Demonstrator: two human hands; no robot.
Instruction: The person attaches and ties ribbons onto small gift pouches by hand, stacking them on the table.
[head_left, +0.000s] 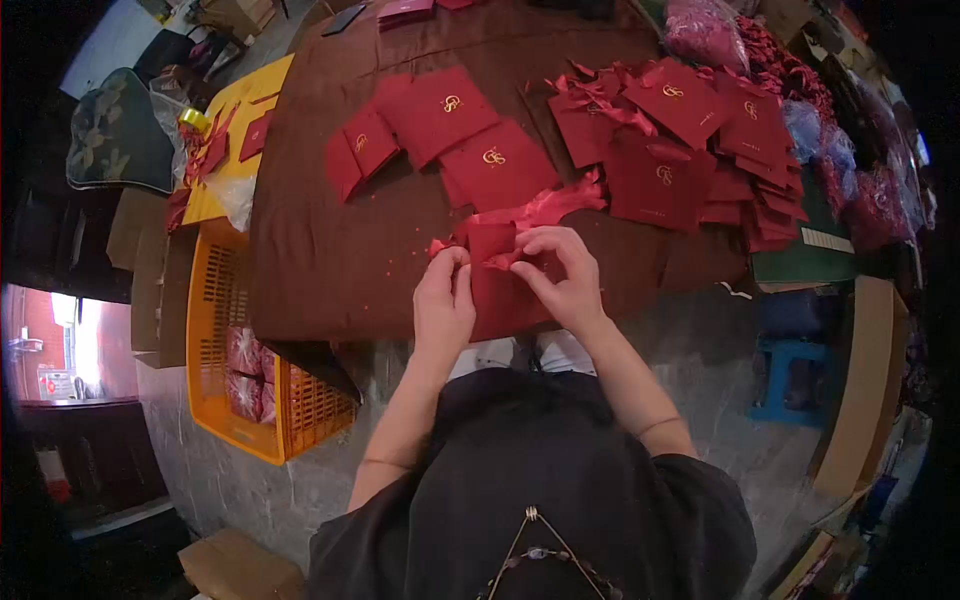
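Observation:
At the table's near edge, a small dark-red paper bag [492, 300] lies between my hands. My left hand [444, 298] is closed at its left side, where a bit of red ribbon pokes out above the fingers. With thumb and forefinger, my right hand [565, 275] pinches a loop of red ribbon [500, 261] over the bag's front. A bundle of loose pinkish-red ribbons [550, 207] lies just beyond both hands. Farther back are flat red bags [440, 112] with gold monograms. What the left fingertips grip is partly hidden.
A heap of red bags with ribbons [665, 185] covers the right side of the brown-clothed table [320, 265]. An orange crate [235, 440] holding plastic-wrapped packs stands at the left. A blue stool [790, 380] and upright cardboard [855, 390] are on the right.

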